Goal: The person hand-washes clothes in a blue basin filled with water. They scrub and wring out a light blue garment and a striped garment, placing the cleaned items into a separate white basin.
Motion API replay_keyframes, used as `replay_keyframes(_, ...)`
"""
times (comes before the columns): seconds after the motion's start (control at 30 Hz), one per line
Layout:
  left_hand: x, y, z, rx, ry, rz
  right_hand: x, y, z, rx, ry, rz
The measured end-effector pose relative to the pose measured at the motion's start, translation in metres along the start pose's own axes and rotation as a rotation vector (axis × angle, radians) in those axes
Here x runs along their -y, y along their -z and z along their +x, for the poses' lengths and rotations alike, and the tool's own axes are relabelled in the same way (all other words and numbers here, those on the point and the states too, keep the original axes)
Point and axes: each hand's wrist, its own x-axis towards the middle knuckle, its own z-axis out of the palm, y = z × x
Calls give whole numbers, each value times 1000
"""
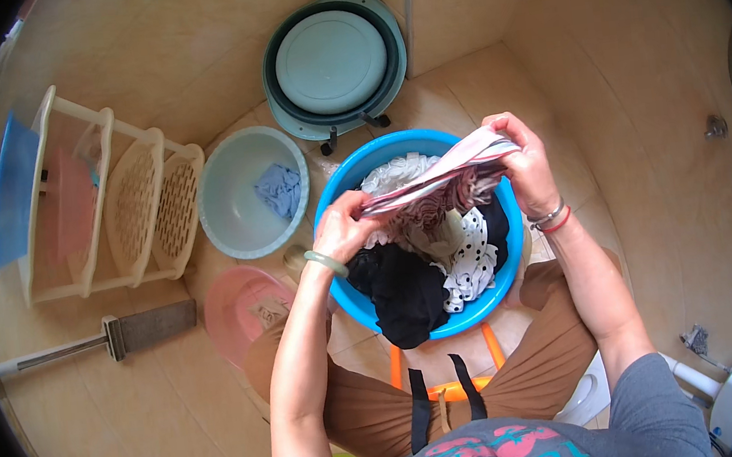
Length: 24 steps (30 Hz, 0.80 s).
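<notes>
Between my two hands a pink, white and dark striped cloth garment [441, 176] is stretched, its rest hanging down in folds. My left hand [345, 224], with a pale green bangle at the wrist, pinches its left end. At the raised right end my right hand [527, 165] grips the fabric. Below sits a round blue basin [515, 271] full of clothes. In it lie a black garment [399, 287] that hangs over the near rim, a white cloth with black dots [469, 262] and a white ruffled piece [397, 172].
Left of the blue basin stands a pale green basin [224, 194] with a blue cloth inside. A pink basin [226, 319] sits nearer me. A folded teal tub [331, 63] leans on the far wall. A cream rack [113, 201] and a flat mop [154, 329] are at the left.
</notes>
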Motion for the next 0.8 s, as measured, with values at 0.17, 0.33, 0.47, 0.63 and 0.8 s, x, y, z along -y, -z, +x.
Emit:
replay_keyframes(0.17, -32, 29, -10, 125, -117, -742, 30, -4, 1, 121, -55, 544)
replay_keyframes(0.33, -36, 9, 7, -69, -146, -605, -24, 17, 6, 155, 24, -234)
replay_keyframes(0.47, 33, -32, 27, -277, -31, 77, -104, 3, 3, 259, -40, -739)
replay_keyframes(0.63, 107, -103, 39, -372, -73, 279, -198, 2, -14, 330, 60, -1099)
replay_keyframes(0.8, 162, -154, 60, 57, -71, 527, -274, 1, -24, 391, -1, -1191)
